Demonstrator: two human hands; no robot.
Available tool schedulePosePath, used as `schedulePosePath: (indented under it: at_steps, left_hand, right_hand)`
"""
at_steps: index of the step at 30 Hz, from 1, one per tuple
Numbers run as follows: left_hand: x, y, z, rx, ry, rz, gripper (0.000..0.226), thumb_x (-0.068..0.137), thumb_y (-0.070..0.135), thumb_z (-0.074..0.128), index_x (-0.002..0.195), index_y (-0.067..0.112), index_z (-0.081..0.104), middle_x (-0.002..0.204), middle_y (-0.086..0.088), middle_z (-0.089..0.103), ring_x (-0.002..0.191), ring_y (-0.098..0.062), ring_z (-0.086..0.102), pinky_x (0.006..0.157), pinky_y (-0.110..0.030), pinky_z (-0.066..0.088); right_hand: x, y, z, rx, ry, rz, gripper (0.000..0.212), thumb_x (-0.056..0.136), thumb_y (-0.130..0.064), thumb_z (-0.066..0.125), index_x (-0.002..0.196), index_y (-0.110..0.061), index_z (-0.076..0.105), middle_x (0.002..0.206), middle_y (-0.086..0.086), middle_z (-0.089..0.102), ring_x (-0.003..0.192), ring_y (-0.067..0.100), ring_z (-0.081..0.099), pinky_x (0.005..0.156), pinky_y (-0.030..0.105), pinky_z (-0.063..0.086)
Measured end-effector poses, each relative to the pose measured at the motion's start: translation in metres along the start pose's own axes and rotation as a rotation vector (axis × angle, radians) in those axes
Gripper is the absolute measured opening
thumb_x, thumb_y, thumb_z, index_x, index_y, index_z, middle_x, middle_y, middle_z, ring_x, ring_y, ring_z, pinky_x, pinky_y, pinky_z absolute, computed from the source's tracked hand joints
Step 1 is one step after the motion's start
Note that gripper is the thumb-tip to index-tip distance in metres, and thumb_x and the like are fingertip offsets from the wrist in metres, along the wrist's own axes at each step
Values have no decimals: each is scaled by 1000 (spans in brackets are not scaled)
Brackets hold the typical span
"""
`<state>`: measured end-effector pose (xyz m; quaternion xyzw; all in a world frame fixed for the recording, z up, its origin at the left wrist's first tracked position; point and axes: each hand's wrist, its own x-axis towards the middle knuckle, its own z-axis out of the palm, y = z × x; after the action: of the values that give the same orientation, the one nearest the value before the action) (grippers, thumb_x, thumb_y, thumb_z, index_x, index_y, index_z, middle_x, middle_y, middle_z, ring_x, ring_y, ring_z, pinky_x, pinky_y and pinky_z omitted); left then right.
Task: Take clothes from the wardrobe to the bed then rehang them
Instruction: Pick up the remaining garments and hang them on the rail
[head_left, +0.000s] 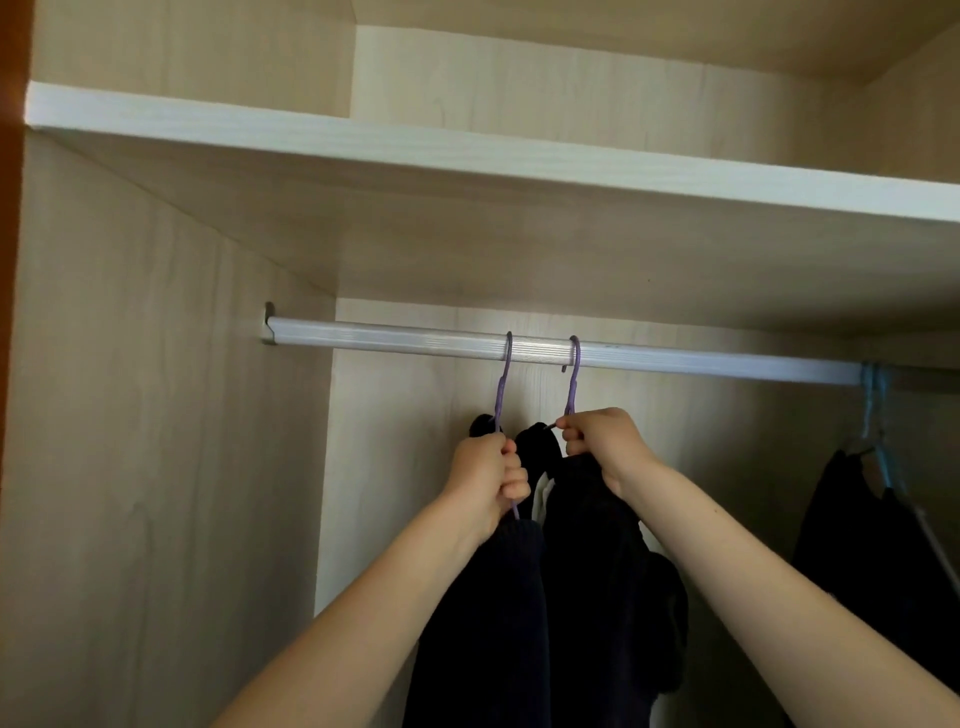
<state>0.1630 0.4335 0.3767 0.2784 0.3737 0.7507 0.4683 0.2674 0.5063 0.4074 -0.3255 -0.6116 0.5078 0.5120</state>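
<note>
Purple hangers (503, 384) vertical, hooks up

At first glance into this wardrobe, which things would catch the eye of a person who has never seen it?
Two bare hands at the centre: the left hand and right hand each grip a purple plastic hanger hooked on the pale metal rail, with dark navy clothes hanging below. Far right, a blue hanger holds another dark garment. Above runs a white wooden shelf.

I saw two hangers (506, 374) hooked side by side mid-rail (395, 336), under the shelf (467, 150); a third hanger (872, 415) hung near the rail's right end.
</note>
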Motion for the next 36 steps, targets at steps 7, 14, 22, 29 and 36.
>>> schedulePosePath:
  at_steps: [7,14,22,29,36]
  left_hand:
    - [-5,41,-25,1562,353,845,34,92,24,39,87,2,65,85,-15,65,82,-33,62,72,-37,51]
    - [33,104,-27,1862,348,1290,47,89,44,36,110,12,63,102,-13,65,98,-35,57,96,-43,37]
    - [67,105,-40,1807,397,1477,50,88,51,35,96,9,59,89,-22,60,86,-40,55,78,-47,36]
    - [96,107,-55,1686,368,1394,50,91,58,26,101,14,50,86,-10,43,81,-36,49,78,-47,43]
    - [125,107,-74,1986,408,1387,56,93,54,16,110,12,48,92,-5,38,83,-32,45,85,-46,44]
  right_hand:
    - [-1,1,-13,-176,-32,-103,17,87,0,55,81,4,71,58,5,57,40,8,45,42,13,39]
    - [3,3,-22,-468,137,-207,29,82,-6,58,54,-10,66,50,2,58,46,13,50,52,22,41]
    - [1,-3,-86,-571,320,-149,23,85,-9,56,76,0,75,73,12,70,70,24,65,71,30,51]
    - [-4,-17,-149,-753,408,-237,25,90,-15,51,78,0,65,71,13,61,64,25,55,64,31,42]
    - [-12,-12,-229,-1375,629,23,27,92,-12,51,112,1,61,113,19,65,104,37,62,79,37,51]
